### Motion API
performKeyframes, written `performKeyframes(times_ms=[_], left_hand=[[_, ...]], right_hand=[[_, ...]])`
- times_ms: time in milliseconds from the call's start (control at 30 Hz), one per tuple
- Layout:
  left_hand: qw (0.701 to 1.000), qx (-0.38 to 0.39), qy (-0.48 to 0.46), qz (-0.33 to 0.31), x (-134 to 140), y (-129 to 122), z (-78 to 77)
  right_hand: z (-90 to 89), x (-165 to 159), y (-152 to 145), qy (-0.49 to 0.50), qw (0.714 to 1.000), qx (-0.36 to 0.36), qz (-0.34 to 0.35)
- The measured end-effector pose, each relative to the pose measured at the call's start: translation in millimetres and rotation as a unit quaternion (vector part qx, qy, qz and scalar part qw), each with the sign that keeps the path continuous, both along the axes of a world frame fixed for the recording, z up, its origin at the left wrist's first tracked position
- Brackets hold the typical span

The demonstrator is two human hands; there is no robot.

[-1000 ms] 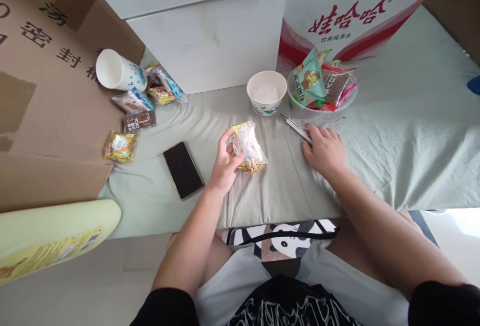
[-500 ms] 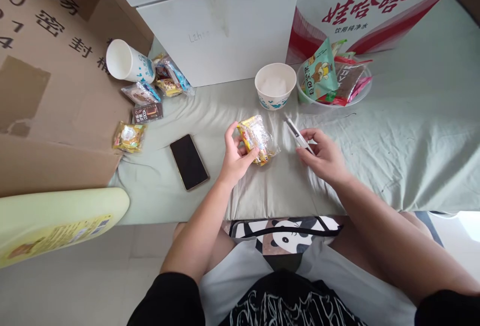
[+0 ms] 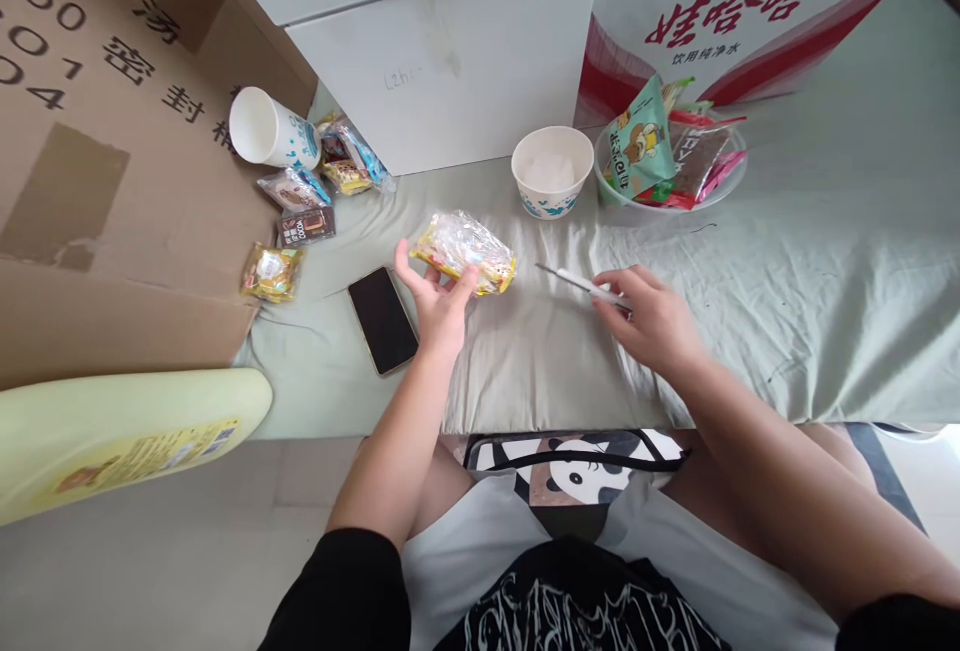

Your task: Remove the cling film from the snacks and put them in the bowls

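Note:
My left hand (image 3: 439, 306) grips a yellow snack packet (image 3: 469, 249) with crinkly clear wrapping, thumb on the near side and fingers behind. The packet is held above the green cloth, between the phone and the paper bowl. In my right hand (image 3: 649, 316) is a slim white utility knife (image 3: 581, 284), its thin dark tip pointing left toward the packet. A gap separates the tip from the packet. Behind them stands a white paper bowl (image 3: 552, 201) with something whitish inside. A clear plastic bowl (image 3: 724, 193) heaped with snack packets sits to its right.
A black phone (image 3: 382, 321) lies left of my left hand. Farther left are a tipped paper cup (image 3: 289, 136), several small wrapped snacks (image 3: 274, 271), a large cardboard box (image 3: 150, 221) and a pale green bottle (image 3: 135, 431). White boxes (image 3: 450, 81) line the back of the cloth (image 3: 810, 301).
My left hand has moved left with the packet and turned it, so more clear wrapping faces up. The utility knife in my right hand has swung flatter, its tip now farther left.

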State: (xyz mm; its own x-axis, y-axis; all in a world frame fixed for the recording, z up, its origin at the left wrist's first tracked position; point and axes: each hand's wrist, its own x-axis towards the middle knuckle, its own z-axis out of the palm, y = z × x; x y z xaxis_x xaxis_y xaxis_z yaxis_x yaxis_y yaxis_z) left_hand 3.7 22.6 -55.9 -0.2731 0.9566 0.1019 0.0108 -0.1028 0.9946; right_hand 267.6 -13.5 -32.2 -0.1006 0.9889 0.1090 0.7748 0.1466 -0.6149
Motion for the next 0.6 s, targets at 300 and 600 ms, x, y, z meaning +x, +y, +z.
performKeyframes(times_ms=[300,600], left_hand=[[0.956,0.027,0.252,-0.149,4,-15,6.9],[0.925,0.046,0.293,-0.237,-1,-13,15.5]], right_hand=[[-5.7,0,6,0.034,0.99,0.086,0.106],[0.4,0,2,0.085,0.982,0.078,0.149]])
